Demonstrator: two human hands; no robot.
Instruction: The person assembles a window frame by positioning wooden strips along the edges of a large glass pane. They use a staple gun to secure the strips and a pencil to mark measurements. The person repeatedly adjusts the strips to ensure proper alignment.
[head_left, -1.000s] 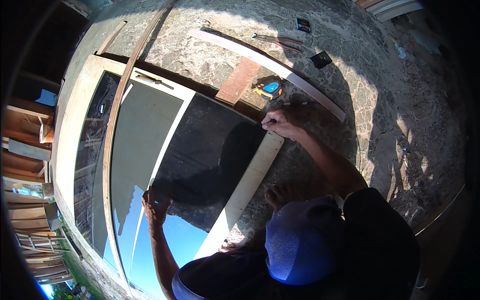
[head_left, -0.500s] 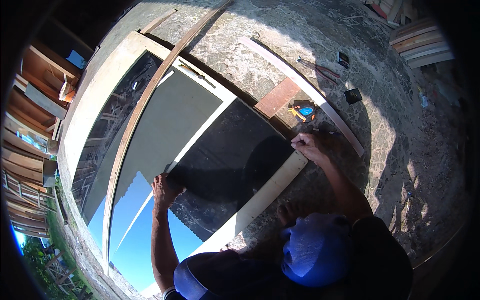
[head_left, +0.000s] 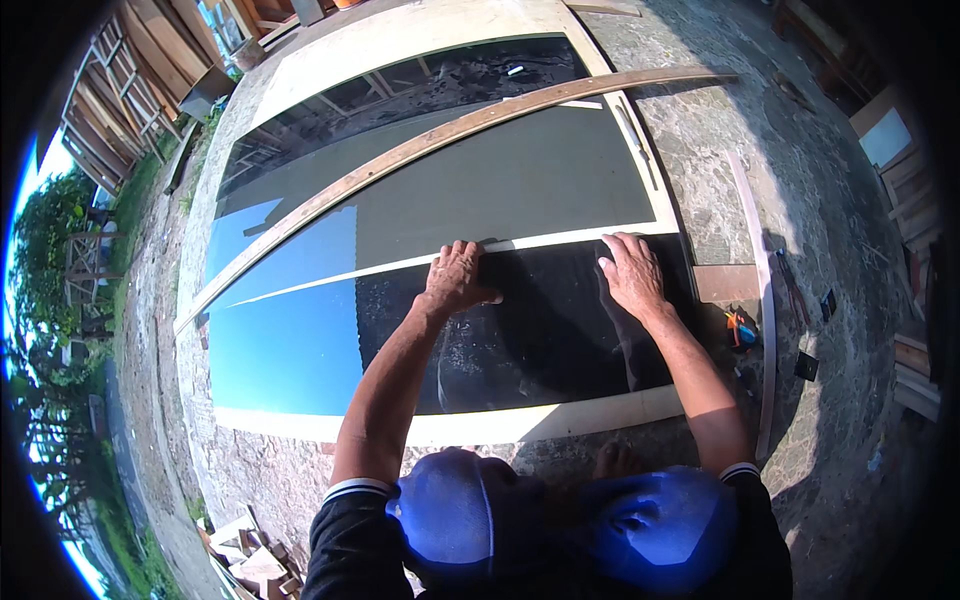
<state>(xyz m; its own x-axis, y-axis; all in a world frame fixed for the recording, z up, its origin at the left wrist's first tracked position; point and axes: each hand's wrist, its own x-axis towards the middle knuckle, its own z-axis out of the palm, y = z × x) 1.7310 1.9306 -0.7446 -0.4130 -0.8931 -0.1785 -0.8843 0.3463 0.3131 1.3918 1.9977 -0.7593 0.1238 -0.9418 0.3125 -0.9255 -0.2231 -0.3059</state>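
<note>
A dark, glossy sheet that looks like glass (head_left: 530, 330) lies flat before me and mirrors blue sky on its left part. My left hand (head_left: 457, 278) rests on its far edge, fingers stretched out. Farther right along that same edge, my right hand (head_left: 632, 273) lies with fingers spread, palm down. Just beyond the fingertips runs a narrow pale gap, and past it lies a second dark glossy sheet (head_left: 520, 185). Both sheets lie on a pale board (head_left: 440, 428) whose border shows around them. A long wooden strip (head_left: 390, 165) crosses the far sheet diagonally.
On the rough ground to the right are a blue-and-orange tape measure (head_left: 740, 328), a reddish-brown tile-like piece (head_left: 725, 283), a long pale strip (head_left: 762, 290), pliers (head_left: 793, 285) and a small black square (head_left: 806, 366). Wood offcuts (head_left: 262, 568) lie at lower left; planks (head_left: 130, 100) lean farther back.
My right hand has left the near right corner and now lies on the sheet's far edge. My left hand stays on that edge. The view has turned, so the board appears more level.
</note>
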